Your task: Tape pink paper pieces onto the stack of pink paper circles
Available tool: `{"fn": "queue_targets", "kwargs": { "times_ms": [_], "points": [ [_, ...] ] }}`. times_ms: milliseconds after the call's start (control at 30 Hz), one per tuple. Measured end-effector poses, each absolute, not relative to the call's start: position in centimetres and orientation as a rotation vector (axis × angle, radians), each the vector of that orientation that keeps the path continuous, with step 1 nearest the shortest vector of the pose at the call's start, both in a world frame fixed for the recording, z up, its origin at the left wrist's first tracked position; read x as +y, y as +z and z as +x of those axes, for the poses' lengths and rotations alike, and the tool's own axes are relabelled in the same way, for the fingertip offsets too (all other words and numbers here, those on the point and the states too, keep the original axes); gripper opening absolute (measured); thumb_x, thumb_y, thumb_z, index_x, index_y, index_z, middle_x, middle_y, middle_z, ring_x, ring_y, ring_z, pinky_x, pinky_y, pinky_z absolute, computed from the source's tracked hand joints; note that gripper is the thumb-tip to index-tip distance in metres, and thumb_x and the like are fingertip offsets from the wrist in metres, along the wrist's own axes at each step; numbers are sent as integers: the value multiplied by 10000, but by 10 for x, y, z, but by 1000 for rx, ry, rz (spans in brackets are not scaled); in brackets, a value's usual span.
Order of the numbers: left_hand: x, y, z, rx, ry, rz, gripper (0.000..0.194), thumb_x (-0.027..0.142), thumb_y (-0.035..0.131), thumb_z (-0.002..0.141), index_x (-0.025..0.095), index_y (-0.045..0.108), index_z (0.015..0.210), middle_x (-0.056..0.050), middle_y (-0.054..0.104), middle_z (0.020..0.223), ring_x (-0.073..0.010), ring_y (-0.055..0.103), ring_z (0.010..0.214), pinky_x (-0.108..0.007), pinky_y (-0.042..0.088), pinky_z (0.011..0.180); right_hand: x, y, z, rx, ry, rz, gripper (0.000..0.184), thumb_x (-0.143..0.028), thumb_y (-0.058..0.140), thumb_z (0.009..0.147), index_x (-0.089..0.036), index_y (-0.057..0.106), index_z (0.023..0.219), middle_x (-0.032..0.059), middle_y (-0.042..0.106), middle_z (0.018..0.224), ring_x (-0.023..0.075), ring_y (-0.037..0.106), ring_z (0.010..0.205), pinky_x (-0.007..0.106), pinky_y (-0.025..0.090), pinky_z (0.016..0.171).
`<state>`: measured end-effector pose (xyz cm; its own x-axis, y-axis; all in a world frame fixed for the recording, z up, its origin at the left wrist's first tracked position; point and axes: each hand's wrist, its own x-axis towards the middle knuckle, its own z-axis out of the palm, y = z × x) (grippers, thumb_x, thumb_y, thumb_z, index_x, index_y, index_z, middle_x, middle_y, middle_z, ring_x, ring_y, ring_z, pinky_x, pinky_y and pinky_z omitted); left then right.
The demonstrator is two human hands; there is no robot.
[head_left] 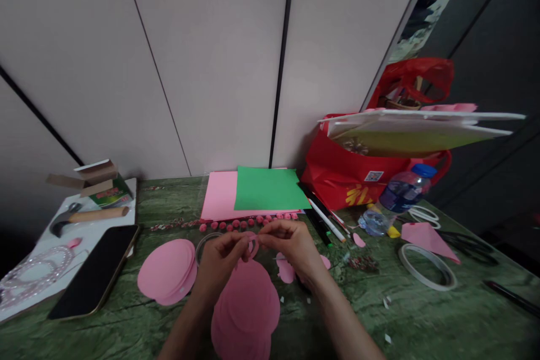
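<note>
A small curled piece of pink paper (254, 246) is pinched between both hands, above the table. My left hand (223, 256) grips its left side with thumb and fingertips. From the right, my right hand (291, 243) pinches the same piece near its upper edge. Directly below lies a pile of pink paper circles (248, 304), partly overlapping. Another stack of pink circles (166, 269) rests left of my left hand. Small pink scraps (286, 269) lie partly hidden under my right hand. A clear tape roll (201, 246) is partly covered by my left hand.
Green sheet (272, 188), pink sheet (219, 194) and a row of pink pompoms (236, 225) lie behind. Left are a phone (97, 270), hammer (97, 214) and small box (110, 194). Right are a red bag (333, 171), bottle (399, 194), tape roll (449, 282) and scissors (468, 244).
</note>
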<state>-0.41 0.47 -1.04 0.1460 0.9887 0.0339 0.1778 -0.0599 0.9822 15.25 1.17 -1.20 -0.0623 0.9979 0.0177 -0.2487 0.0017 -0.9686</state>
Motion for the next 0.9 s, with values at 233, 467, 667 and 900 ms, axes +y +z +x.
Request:
{"fn": "queue_targets", "kwargs": {
  "times_ms": [233, 467, 667, 900],
  "points": [
    [5, -10, -4, 1222, 1044, 1442, 224, 339, 567, 744, 146, 652, 670, 0, 572, 520, -109, 488, 487, -198, 365, 450, 10, -9, 153, -1049, 1339, -1048, 182, -272, 787, 499, -166, 716, 629, 33, 695, 588, 155, 618, 531, 268, 498, 547],
    [6, -12, -4, 1234, 1051, 1423, 233, 355, 586, 734, 143, 648, 661, 8, 563, 509, -103, 482, 474, -196, 359, 445, 11, -11, 152, -1043, 1368, -1044, 190, -263, 784, 514, -168, 720, 665, 38, 712, 636, 163, 643, 592, 281, 510, 617],
    [7, -14, -5, 1218, 1049, 1432, 239, 364, 577, 745, 145, 665, 711, 5, 568, 525, -107, 491, 488, -194, 359, 442, 11, -11, 152, -1042, 1359, -1026, 202, -265, 786, 505, -168, 717, 669, 46, 720, 714, 162, 649, 631, 284, 514, 636],
    [5, -11, -4, 1224, 1059, 1432, 230, 351, 582, 737, 144, 661, 676, 5, 565, 509, -100, 475, 472, -192, 355, 439, 12, -12, 152, -1062, 1353, -1024, 197, -274, 774, 524, -174, 718, 684, 53, 725, 709, 166, 652, 622, 297, 515, 634]
  ]
}}
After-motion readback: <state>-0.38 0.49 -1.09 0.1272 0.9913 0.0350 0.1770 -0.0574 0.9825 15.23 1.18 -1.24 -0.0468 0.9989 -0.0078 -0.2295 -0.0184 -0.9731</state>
